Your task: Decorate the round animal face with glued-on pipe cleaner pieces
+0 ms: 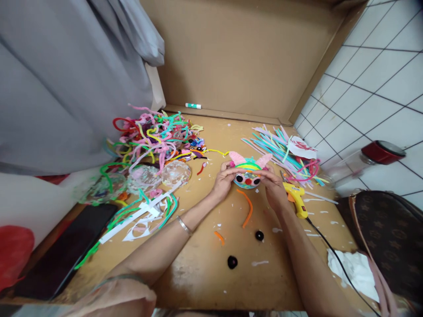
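Observation:
My left hand and my right hand are closed on opposite sides of a small craft animal face. It has pink upright ears, green and yellow bands, black round eyes and a red nose. Across its brow, between my fingertips, runs an orange pipe-cleaner strip; I cannot tell which fingers press on it. Below the face, a curved orange pipe cleaner and a shorter orange piece lie on the table. Two black pompoms rest closer to me, apart from each other.
A yellow glue gun with a black cord lies beside my right forearm. Tangled pipe cleaners and clear plastic pieces fill the left. Straight pipe cleaners, a bottle, a brown bag and tissue are right. A dark phone-like slab lies left.

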`<control>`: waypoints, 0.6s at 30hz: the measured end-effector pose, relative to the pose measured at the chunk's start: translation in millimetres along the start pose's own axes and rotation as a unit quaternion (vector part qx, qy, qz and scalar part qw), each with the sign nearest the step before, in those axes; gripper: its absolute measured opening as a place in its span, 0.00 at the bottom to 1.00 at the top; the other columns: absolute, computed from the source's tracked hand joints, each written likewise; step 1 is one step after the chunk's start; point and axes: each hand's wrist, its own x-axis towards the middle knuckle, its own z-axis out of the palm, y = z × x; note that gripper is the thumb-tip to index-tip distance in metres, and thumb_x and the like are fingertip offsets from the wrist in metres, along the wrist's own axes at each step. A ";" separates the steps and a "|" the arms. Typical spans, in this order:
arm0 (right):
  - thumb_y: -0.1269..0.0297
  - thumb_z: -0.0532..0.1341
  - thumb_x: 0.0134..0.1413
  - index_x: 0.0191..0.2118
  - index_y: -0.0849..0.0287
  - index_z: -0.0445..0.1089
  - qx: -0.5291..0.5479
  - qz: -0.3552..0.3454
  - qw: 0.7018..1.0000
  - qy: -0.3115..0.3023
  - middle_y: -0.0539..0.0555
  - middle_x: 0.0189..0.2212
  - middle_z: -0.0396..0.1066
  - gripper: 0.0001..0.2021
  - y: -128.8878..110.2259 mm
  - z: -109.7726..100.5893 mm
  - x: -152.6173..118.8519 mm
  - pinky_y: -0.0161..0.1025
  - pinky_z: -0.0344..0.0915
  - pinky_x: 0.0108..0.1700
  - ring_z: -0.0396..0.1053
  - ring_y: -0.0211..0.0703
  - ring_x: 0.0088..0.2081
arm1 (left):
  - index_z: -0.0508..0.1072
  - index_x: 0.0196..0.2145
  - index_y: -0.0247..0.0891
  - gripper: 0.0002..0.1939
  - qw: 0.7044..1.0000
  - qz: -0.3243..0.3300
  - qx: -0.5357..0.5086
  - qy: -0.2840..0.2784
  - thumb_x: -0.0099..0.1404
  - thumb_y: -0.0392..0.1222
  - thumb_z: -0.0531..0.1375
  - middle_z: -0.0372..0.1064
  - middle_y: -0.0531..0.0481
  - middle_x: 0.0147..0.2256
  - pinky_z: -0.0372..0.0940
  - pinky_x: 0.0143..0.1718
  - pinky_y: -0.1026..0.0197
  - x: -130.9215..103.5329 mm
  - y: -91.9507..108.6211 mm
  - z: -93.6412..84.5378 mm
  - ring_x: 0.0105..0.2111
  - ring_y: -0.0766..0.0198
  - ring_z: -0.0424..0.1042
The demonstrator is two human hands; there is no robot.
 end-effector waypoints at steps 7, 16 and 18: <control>0.58 0.70 0.42 0.32 0.49 0.81 0.052 -0.004 0.998 0.022 0.52 0.48 0.69 0.07 -0.8 4.6 -0.4 0.46 0.61 0.56 0.65 0.51 0.52 | 0.84 0.30 0.45 0.12 1.000 -0.007 -0.002 0.010 0.55 0.35 0.60 0.63 0.48 0.45 0.55 0.62 0.55 -0.1 0.8 -0.2 0.54 0.55 0.63; 0.58 0.68 0.47 0.33 0.49 0.81 0.011 -0.022 1.000 0.006 0.52 0.48 0.68 0.07 8.1 -1.2 1.5 0.48 0.60 0.59 0.65 0.50 0.53 | 0.84 0.31 0.45 0.12 1.000 -0.013 -0.001 0.013 0.55 0.36 0.60 0.63 0.48 0.46 0.56 0.62 0.56 0.1 0.1 -0.7 0.54 0.55 0.63; 0.58 0.67 0.48 0.34 0.49 0.80 0.005 -0.027 1.000 0.003 0.52 0.49 0.68 0.07 9.7 -2.4 1.3 0.49 0.60 0.60 0.65 0.51 0.55 | 0.84 0.31 0.45 0.11 1.000 -0.011 0.001 0.015 0.55 0.36 0.61 0.64 0.48 0.46 0.56 0.62 0.55 -0.8 0.5 -0.6 0.54 0.55 0.63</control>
